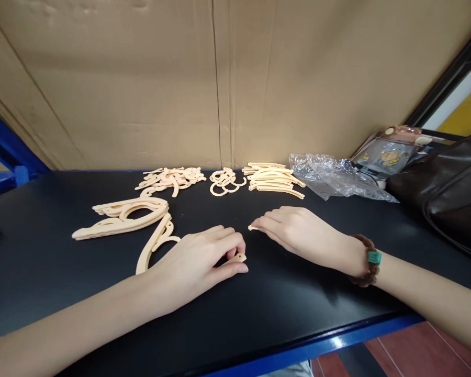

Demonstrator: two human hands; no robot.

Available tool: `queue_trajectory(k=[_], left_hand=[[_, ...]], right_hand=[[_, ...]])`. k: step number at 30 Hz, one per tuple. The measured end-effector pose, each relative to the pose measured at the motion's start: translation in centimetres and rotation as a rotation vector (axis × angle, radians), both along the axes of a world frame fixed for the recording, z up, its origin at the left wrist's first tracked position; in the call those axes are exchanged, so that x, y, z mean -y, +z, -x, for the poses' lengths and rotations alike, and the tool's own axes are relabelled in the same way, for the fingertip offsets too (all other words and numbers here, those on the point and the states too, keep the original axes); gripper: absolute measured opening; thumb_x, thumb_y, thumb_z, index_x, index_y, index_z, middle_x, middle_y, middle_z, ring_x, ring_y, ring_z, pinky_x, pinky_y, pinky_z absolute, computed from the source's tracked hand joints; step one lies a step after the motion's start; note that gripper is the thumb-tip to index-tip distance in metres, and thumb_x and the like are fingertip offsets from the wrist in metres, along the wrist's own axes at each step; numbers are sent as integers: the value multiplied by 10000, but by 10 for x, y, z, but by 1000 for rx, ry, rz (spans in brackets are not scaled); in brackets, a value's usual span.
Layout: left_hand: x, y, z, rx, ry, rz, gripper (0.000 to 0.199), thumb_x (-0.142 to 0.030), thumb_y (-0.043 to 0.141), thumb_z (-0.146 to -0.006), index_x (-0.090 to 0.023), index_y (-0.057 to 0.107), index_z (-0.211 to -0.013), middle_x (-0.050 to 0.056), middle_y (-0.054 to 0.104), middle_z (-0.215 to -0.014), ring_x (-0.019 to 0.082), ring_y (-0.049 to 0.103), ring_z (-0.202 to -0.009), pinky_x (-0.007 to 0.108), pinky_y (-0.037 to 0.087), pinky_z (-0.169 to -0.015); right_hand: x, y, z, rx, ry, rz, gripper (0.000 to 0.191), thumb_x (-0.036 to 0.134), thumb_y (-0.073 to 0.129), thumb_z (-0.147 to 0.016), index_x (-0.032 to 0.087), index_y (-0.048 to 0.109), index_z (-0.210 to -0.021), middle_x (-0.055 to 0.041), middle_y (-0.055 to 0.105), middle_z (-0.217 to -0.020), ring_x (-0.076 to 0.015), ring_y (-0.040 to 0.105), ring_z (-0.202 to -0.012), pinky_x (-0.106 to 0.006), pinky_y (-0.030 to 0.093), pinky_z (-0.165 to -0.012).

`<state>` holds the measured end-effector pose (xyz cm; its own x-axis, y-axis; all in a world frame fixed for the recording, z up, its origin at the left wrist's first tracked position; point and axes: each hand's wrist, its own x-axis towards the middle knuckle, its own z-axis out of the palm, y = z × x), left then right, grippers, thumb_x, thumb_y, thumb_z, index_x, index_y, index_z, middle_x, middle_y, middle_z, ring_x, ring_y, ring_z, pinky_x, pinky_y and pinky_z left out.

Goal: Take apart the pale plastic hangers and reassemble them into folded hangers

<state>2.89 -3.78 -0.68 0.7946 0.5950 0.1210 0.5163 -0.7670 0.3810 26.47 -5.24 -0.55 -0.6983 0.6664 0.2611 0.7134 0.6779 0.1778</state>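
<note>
My left hand is closed around a cream hanger arm, thumb below and fingers above. A small hole shows in the end that sticks out towards the right. Across a short gap, my right hand pinches a small cream hanger part; only its tip shows past the fingertips. Beside my left wrist lies a curved cream hanger piece with a hook-like loop, partly hidden by the hand and forearm. Further left, folded cream hangers are stacked on the black tabletop.
Along the back sit a heap of loose curved parts, a few hooks and a pile of long curved arms. Clear plastic bags, a transparent pouch and a dark leather bag occupy the right. Cardboard rises behind.
</note>
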Motion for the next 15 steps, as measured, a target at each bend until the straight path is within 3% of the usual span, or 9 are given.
queue_trajectory(k=[4, 7, 10, 15], left_hand=[[1, 0, 2, -13, 14, -75, 188, -433, 576, -886, -247, 587, -913, -36, 589, -809, 130, 558, -695, 232, 357, -549], [2, 0, 5, -39, 63, -182, 336, -543, 620, -813, -220, 531, -811, -16, 572, -750, 166, 550, -684, 254, 310, -504], [3, 1, 6, -80, 36, -185, 300, -480, 592, -852, -217, 486, -753, -18, 551, -702, 172, 537, -678, 260, 302, -508], [9, 2, 0, -105, -3, -97, 224, -349, 468, -949, -211, 451, -774, -13, 548, -750, 158, 534, -681, 260, 327, -541]], right_hand=[[-1, -3, 2, -70, -28, 13, 205, 203, 436, -998, 161, 611, -1098, -65, 701, -904, -196, 652, -802, -316, 461, -719], [-1, -1, 5, -114, -38, 31, 233, 238, 406, -1012, 150, 613, -1069, -72, 697, -907, -198, 651, -815, -317, 463, -733], [-1, 1, 6, -164, -82, 102, 247, 245, 383, -1018, 153, 609, -1058, -62, 678, -925, -176, 641, -796, -278, 448, -682], [-2, -3, 3, -175, -106, 199, 280, 52, 405, -945, 182, 595, -1105, -42, 629, -1006, -141, 599, -742, -246, 425, -626]])
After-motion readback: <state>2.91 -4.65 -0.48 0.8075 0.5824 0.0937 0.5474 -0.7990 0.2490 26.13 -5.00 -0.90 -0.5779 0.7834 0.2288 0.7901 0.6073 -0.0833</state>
